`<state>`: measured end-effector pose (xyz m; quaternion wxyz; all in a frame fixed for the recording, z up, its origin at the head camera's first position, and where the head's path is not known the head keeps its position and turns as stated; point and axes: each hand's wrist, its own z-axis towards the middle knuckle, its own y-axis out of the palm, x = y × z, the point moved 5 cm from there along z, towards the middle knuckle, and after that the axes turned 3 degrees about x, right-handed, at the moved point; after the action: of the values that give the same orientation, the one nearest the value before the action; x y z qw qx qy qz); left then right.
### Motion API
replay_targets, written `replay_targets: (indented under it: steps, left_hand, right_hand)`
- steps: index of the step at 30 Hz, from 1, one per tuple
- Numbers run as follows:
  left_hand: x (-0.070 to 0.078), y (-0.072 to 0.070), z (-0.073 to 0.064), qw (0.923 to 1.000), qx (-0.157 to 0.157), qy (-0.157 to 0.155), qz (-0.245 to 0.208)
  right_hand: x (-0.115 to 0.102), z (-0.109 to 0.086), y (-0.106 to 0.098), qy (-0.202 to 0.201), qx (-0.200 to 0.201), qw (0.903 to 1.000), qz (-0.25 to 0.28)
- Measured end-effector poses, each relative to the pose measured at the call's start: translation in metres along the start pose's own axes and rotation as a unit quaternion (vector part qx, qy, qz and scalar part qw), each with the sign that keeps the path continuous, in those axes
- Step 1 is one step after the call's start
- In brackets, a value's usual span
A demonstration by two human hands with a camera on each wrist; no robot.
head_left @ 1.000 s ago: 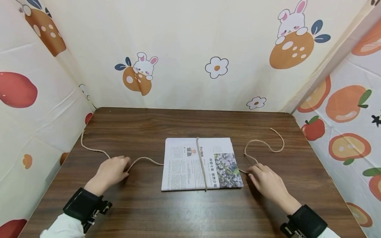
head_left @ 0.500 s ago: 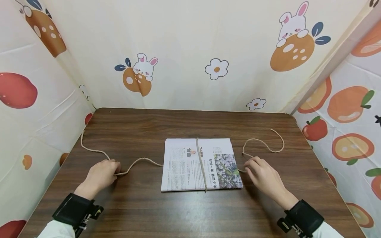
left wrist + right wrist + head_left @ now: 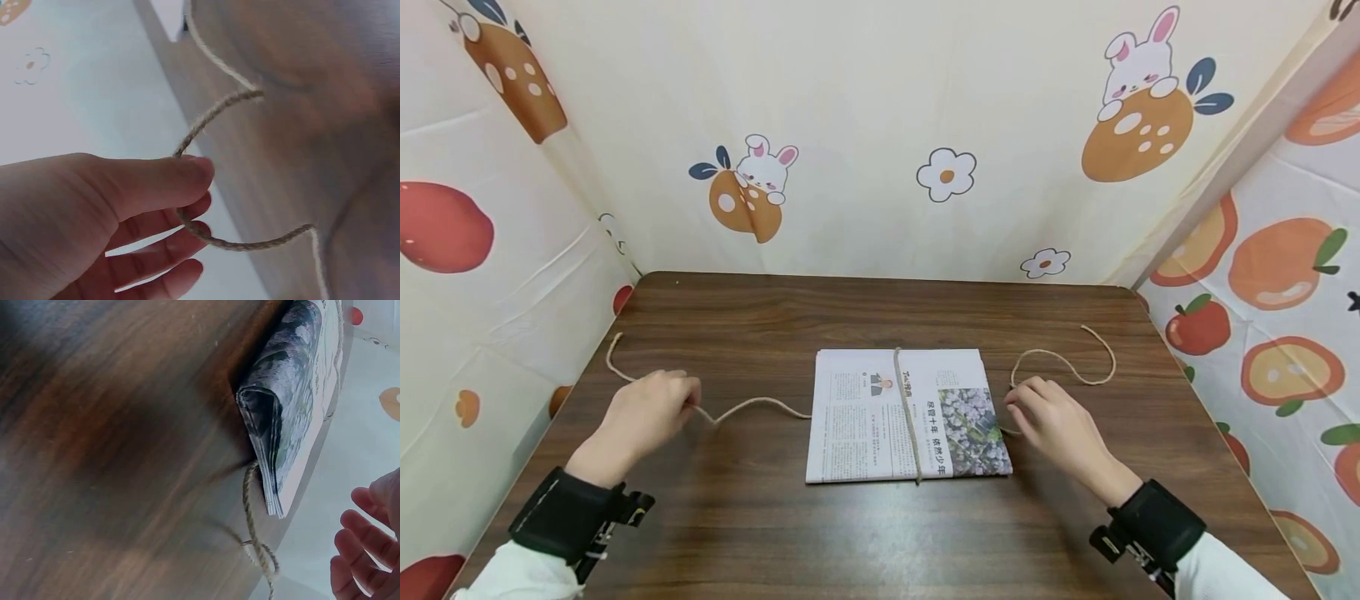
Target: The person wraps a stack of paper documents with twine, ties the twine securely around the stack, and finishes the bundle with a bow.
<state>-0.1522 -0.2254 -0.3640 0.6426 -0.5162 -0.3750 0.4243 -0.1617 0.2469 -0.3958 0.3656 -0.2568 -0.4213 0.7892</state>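
A folded newspaper [image 3: 853, 425] lies flat in the middle of the table, with a strand of twine [image 3: 908, 408] running over it from back to front. More twine comes out from under both its sides. To its left, my left hand [image 3: 651, 408] pinches the twine [image 3: 250, 245] between thumb and fingers; the left wrist view shows it bowed in a raised loop. My right hand [image 3: 1060, 425] hovers by the newspaper's right edge. In the right wrist view its fingers [image 3: 356, 547] are loosely bent around nothing, and the twine [image 3: 249, 500] hangs apart from them.
The brown wooden table [image 3: 865, 550] is boxed in by printed cloth walls at the back [image 3: 850, 100], left and right. A loose twine end [image 3: 1105, 354] curls at the back right; another end [image 3: 613, 354] lies near the left edge. Both wrists wear black bands [image 3: 568, 517].
My left hand has moved left and away from me, drawing the twine's left end inward. My right hand has shifted slightly left and back; the twine bend beside it moved left. The newspaper has stayed put.
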Motion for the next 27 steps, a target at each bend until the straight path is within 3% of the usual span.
replay_targets:
  steps: [5, 11, 18, 27]
  left_hand:
    - [0.012, -0.018, 0.015, 0.996, 0.08, 0.037, 0.009]
    - [0.03, -0.034, 0.039, 0.9875, 0.14, 0.071, -0.013]
    - [0.059, -0.044, 0.063, 0.9779, 0.159, 0.125, -0.054]
    - [0.094, -0.046, 0.082, 0.9584, 0.193, 0.186, -0.098]
  right_hand:
    - [-0.004, 0.006, 0.002, -0.01, 0.0, 0.9999, 0.004]
    - [-0.011, 0.015, 0.004, -0.024, 0.003, 0.9997, 0.005]
    - [-0.019, 0.024, 0.007, -0.044, -0.005, 0.9989, 0.012]
    - [-0.03, 0.046, 0.014, -0.065, -0.037, 0.996, 0.049]
